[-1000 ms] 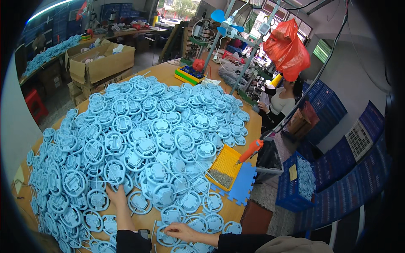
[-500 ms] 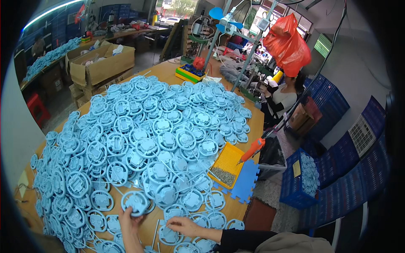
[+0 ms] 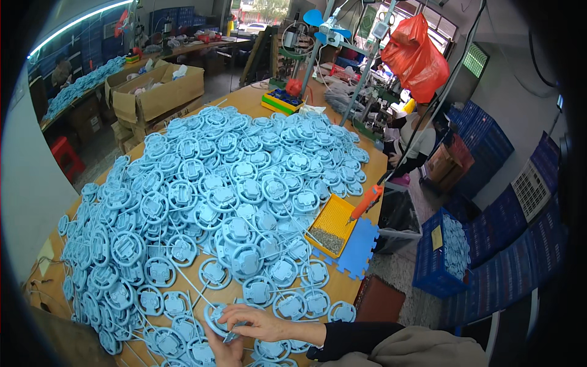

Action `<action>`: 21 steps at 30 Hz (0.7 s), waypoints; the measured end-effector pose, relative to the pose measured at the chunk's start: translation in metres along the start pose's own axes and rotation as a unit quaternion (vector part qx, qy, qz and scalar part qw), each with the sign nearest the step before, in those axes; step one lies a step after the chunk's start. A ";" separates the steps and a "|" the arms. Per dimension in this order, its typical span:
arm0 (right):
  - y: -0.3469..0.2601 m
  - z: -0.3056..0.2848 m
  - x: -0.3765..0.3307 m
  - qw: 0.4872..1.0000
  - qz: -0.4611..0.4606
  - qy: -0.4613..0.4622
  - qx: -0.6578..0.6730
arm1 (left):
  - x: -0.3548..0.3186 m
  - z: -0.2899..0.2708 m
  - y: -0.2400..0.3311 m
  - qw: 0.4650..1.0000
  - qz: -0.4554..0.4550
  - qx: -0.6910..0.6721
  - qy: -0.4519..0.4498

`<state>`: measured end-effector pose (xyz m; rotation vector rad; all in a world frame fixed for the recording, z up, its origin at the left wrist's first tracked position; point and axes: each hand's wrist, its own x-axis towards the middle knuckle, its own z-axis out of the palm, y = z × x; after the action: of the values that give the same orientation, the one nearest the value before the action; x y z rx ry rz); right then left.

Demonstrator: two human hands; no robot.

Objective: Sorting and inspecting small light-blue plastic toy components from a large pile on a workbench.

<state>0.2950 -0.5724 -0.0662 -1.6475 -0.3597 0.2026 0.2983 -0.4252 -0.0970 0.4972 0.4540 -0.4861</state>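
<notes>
Near the table's front edge, my left hand [image 3: 227,351] grips a light-blue plastic toy steering wheel [image 3: 213,313] from below, its fingers partly hidden. My right hand [image 3: 254,322] lies over the same wheel from the right, fingers bent and pressed together at its hub; whether they pinch a small part there cannot be seen. A thin light-blue rod [image 3: 194,286] runs up and left from the held wheel. Around both hands lie more such wheels, one loose wheel [image 3: 215,273] just beyond them, and a great heap of wheels [image 3: 208,177] spreads over the wooden table [image 3: 378,160].
Right of the heap, a yellow tray [image 3: 335,215] of small metal pieces rests by a blue foam mat [image 3: 358,254]. Above it hangs an orange electric screwdriver [image 3: 367,203]. A blue crate [image 3: 422,269] of parts stands at right. A person [image 3: 417,137] sits beyond the table.
My left hand has drawn the steering wheel nearer and slightly right. My right hand has left the wheels on the table and moved left onto the held one. The view has shifted slightly.
</notes>
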 end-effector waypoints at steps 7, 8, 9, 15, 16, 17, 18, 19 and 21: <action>-0.029 0.007 -0.012 0.974 0.105 0.147 0.135 | -0.015 -0.018 0.009 0.992 -0.035 0.023 -0.121; -0.023 0.006 -0.012 0.979 0.067 0.162 0.105 | -0.016 -0.019 0.011 0.993 -0.031 0.022 -0.113; -0.015 0.003 -0.012 0.981 0.033 0.176 0.079 | -0.015 -0.023 0.009 0.993 -0.020 0.039 -0.114; -0.029 -0.011 -0.030 0.977 -0.059 0.195 -0.061 | -0.020 -0.004 -0.002 0.985 -0.045 0.052 -0.157; -0.033 -0.008 -0.033 0.978 -0.052 0.199 -0.024 | -0.023 0.002 0.002 0.978 -0.054 0.071 -0.189; -0.037 -0.002 -0.036 0.978 -0.046 0.204 0.010 | -0.028 -0.001 0.003 0.977 -0.052 0.080 -0.189; -0.038 -0.003 -0.038 0.980 -0.045 0.194 0.016 | -0.029 -0.002 0.001 0.980 -0.045 0.078 -0.180; -0.041 -0.002 -0.040 0.982 -0.065 0.171 -0.054 | -0.034 -0.003 0.002 0.980 -0.036 0.088 -0.177; -0.048 0.000 -0.045 0.982 -0.068 0.119 -0.129 | -0.043 -0.009 0.004 0.979 -0.031 0.089 -0.183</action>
<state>0.2475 -0.5846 -0.0226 -1.8706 -0.3236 -0.1498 0.2634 -0.4034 -0.0801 0.5531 0.0722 -0.6672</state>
